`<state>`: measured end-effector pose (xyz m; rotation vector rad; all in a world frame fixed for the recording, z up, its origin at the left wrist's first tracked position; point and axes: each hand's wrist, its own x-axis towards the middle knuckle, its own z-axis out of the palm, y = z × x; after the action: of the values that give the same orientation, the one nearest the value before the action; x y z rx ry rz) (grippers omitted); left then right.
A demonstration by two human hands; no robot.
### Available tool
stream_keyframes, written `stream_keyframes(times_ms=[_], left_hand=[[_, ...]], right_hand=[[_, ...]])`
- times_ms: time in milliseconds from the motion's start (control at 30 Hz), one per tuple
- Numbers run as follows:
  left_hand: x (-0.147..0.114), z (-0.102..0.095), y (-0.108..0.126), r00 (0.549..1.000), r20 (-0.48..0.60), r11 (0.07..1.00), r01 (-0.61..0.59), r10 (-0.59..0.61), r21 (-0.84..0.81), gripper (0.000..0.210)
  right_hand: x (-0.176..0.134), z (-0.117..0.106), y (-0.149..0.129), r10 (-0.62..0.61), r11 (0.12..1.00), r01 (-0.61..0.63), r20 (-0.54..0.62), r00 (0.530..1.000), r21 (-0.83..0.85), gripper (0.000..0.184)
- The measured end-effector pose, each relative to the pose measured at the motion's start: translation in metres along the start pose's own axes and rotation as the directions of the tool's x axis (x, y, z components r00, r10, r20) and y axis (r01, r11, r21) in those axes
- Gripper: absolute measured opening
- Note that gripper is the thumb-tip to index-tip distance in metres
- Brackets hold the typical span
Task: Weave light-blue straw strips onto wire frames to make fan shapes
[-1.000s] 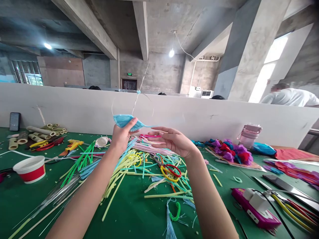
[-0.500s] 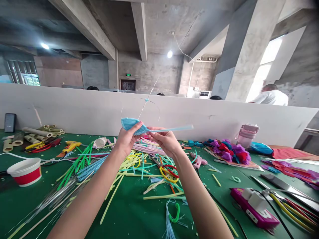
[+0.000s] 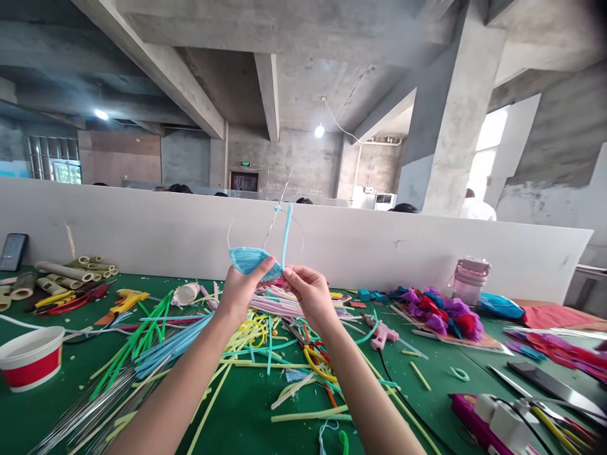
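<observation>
A light-blue fan-shaped piece (image 3: 249, 259), made of fuzzy stems laid in close rows on a thin wire frame (image 3: 270, 229), is held up above the table. My left hand (image 3: 241, 294) is closed on it, thumb on the near face. From its right end a loose blue pipe cleaner (image 3: 287, 234) stands almost upright. My right hand (image 3: 309, 292) pinches this pipe cleaner at its lower end, close beside the piece. Bare curved wires of the frame rise above the blue part, with a small blue knot where they cross.
Pink stems (image 3: 284, 304), blue stems (image 3: 171, 344) and green stems (image 3: 152, 335) cover the green table (image 3: 237, 430). A pink glue gun (image 3: 383, 335), yellow-handled scissors (image 3: 315, 366), a power strip (image 3: 484, 426) and a paper cup (image 3: 31, 360) lie around. A white partition (image 3: 142, 227) stands behind.
The pipe cleaner has swung from pointing right to almost upright. My right hand has turned and stays at the right end of the blue piece. The view has tilted up slightly.
</observation>
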<state>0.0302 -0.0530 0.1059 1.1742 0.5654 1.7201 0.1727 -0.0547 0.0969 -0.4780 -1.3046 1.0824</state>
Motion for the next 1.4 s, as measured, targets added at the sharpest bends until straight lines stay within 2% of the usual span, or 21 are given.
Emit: stream_keyframes(times_ms=[233,400,533,733,1100,1233,1400], left_hand=[[0.004,-0.007,0.000,0.994,0.026,0.976,-0.112,0.109,0.189,0.036],[0.003,-0.007,0.007,0.993,0.036,0.986,-0.119,0.116,0.114,0.041],[0.003,-0.007,0.007,0.995,0.037,0.993,-0.095,0.093,0.064,0.050],[0.003,-0.005,0.005,0.994,0.032,0.989,-0.105,0.102,0.103,0.046],[0.005,-0.007,0.006,0.992,0.025,0.978,-0.125,0.123,0.166,0.044],[0.005,-0.007,0.005,0.992,0.020,0.978,-0.128,0.126,0.164,0.044],[0.003,-0.005,0.003,0.989,0.051,0.968,-0.149,0.141,0.203,0.042]], right_hand=[[-0.002,0.002,-0.007,0.008,1.000,-0.008,0.015,1.000,-0.011,0.029],[-0.003,-0.001,-0.014,0.071,0.997,-0.072,0.078,0.994,0.009,0.032],[-0.002,-0.004,-0.011,0.085,0.996,-0.081,0.104,0.991,-0.043,0.032],[0.000,-0.007,-0.005,0.024,0.993,-0.018,0.047,0.999,-0.114,0.033],[-0.001,-0.004,-0.008,0.024,0.995,-0.018,0.070,0.997,-0.093,0.037],[-0.004,-0.002,-0.016,0.053,0.978,-0.031,0.102,0.993,-0.208,0.041],[-0.001,-0.005,-0.017,-0.029,0.934,0.032,0.012,1.000,-0.355,0.042]])
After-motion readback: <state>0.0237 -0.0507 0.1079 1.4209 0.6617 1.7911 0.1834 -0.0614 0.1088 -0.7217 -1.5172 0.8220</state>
